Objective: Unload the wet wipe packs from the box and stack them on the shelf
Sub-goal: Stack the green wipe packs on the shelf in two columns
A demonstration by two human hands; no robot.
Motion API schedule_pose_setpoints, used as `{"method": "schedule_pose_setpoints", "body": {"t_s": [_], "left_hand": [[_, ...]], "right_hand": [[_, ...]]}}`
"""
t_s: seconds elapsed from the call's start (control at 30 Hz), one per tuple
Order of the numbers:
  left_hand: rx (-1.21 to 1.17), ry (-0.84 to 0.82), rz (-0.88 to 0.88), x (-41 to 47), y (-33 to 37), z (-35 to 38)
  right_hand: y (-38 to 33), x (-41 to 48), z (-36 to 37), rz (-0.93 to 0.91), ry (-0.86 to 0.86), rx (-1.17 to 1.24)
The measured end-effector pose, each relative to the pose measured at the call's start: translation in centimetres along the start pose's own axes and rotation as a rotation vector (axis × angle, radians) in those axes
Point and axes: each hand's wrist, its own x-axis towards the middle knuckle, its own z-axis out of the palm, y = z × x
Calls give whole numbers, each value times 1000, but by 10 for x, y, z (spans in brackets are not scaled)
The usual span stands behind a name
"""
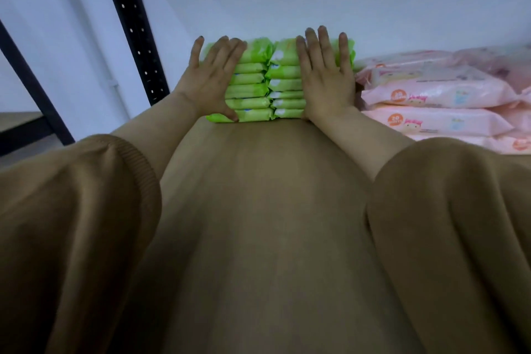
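Two side-by-side stacks of green wet wipe packs (260,86) stand on the wooden shelf board (258,181), several packs high, against the white back wall. My left hand (211,80) lies flat against the front of the left stack with straight fingers. My right hand (324,77) presses flat on the front of the right stack, fingers spread and reaching over its top edge. Neither hand grips a pack. The box is out of view.
Stacked pink wipe packs (436,106) fill the shelf just right of the green stacks. A black perforated upright post (135,29) of the rack stands at the left. My brown sleeves cover the lower corners of the view.
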Motion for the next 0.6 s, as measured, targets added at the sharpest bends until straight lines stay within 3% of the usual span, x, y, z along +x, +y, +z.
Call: {"method": "schedule_pose_setpoints", "body": {"t_s": [0.3,0.6], "left_hand": [[-54,5,9,-15,3,-2],[-164,19,41,-7,-2,10]], "right_hand": [[-8,-15,6,-4,48,85],[-2,2,15,20,-47,141]]}}
